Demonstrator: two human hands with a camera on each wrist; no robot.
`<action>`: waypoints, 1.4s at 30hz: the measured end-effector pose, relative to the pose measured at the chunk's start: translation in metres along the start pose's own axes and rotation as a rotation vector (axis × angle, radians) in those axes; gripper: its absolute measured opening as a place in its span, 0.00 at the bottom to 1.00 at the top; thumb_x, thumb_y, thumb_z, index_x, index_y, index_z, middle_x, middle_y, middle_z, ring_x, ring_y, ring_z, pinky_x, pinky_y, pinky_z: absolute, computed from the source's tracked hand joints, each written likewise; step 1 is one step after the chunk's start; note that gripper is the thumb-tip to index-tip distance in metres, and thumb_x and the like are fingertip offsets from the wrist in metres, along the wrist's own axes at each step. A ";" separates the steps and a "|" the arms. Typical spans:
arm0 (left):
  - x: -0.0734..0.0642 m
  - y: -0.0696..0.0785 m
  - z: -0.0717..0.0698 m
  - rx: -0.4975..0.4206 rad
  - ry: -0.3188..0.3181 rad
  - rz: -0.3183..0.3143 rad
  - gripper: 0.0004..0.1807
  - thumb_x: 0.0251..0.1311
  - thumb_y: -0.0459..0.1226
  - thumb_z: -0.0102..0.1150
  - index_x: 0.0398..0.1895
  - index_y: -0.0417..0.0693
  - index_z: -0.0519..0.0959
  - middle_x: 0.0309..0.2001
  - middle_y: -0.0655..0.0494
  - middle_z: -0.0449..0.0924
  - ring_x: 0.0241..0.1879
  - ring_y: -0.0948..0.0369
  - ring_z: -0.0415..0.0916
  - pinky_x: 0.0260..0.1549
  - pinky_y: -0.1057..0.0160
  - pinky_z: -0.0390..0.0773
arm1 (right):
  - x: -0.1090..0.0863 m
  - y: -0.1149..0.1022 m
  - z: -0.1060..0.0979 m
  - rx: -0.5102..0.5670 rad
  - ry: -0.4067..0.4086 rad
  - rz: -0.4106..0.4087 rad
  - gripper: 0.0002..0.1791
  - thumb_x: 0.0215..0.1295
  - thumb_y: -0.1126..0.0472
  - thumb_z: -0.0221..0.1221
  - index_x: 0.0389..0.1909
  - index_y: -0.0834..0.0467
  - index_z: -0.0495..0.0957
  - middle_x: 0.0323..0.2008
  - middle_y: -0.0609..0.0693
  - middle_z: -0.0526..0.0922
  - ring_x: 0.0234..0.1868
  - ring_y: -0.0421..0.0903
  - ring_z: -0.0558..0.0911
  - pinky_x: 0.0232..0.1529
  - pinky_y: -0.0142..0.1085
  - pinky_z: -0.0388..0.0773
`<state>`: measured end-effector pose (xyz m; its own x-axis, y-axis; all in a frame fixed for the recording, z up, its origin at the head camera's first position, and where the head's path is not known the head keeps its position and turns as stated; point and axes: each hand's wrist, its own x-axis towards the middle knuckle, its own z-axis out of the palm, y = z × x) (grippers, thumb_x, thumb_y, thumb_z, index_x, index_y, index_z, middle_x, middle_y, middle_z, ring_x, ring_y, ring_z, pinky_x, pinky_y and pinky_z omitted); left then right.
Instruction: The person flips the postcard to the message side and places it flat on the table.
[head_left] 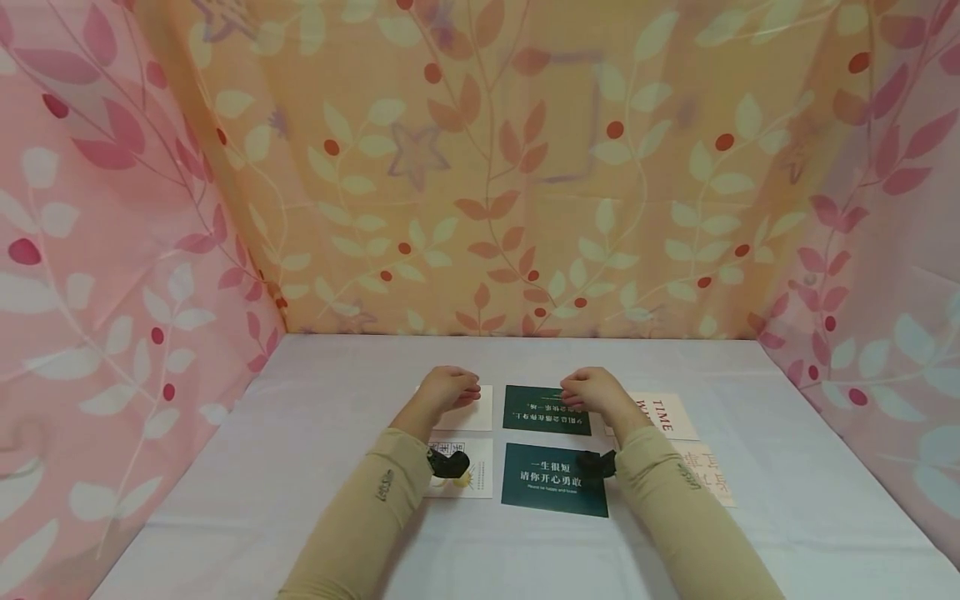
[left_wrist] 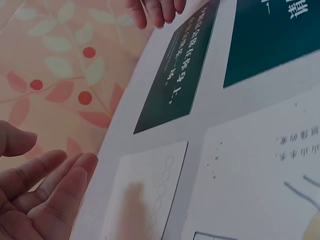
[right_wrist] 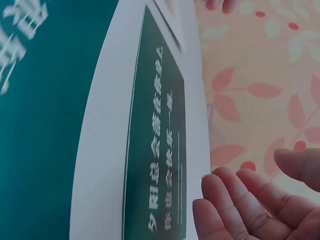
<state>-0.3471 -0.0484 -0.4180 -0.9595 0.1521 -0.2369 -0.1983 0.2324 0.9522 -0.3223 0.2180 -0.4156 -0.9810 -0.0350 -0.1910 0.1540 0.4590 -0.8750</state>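
1. Khaki sleeves, the left sleeve [head_left: 360, 517] and the right sleeve [head_left: 697, 517], reach in closest, ending at the wrists behind the fingers.
2. Beyond the fingertips rises the orange-yellow back cloth [head_left: 487, 183], printed with pale and salmon leaves and red berries; faint purple stars and a squarish outline show on it.
3. To either side of the fingers stand pink cloths, the left cloth [head_left: 112, 250] and the right cloth [head_left: 892, 250], patterned with white and magenta leaves.
4. Beneath both hands spreads a white surface [head_left: 225, 500], faintly lavender, running back to the foot of the back cloth.
5. Six cards lie flat around the fingers: the lower green card [head_left: 555, 479], nearer the sleeves than the right fingers; the upper green card [head_left: 536, 408], below the right fingertips; the plain white card [head_left: 476, 412], partly under the left fingers; the illustrated white card [head_left: 482, 467], nearer than these; and, right of the right fingers, the TIME card [head_left: 667, 412] and the peach card [head_left: 708, 475].
6. The left hand [head_left: 444, 388] and right hand [head_left: 600, 392] hover with fingers loosely bent, thumbs apart, gripping nothing.
7. Black devices [head_left: 447, 463] sit at the wrists.
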 end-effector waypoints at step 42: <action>0.008 -0.014 0.039 0.064 -0.043 -0.014 0.14 0.62 0.37 0.51 0.42 0.34 0.78 0.34 0.46 0.79 0.33 0.58 0.80 0.34 0.64 0.79 | -0.011 0.026 -0.021 0.163 0.068 0.185 0.18 0.67 0.59 0.50 0.48 0.70 0.70 0.41 0.63 0.77 0.35 0.48 0.80 0.40 0.37 0.79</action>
<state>-0.3438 -0.0126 -0.4410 -0.9470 0.1889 -0.2597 -0.1973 0.2956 0.9347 -0.3102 0.2489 -0.4264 -0.9393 0.0982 -0.3287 0.3429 0.3029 -0.8892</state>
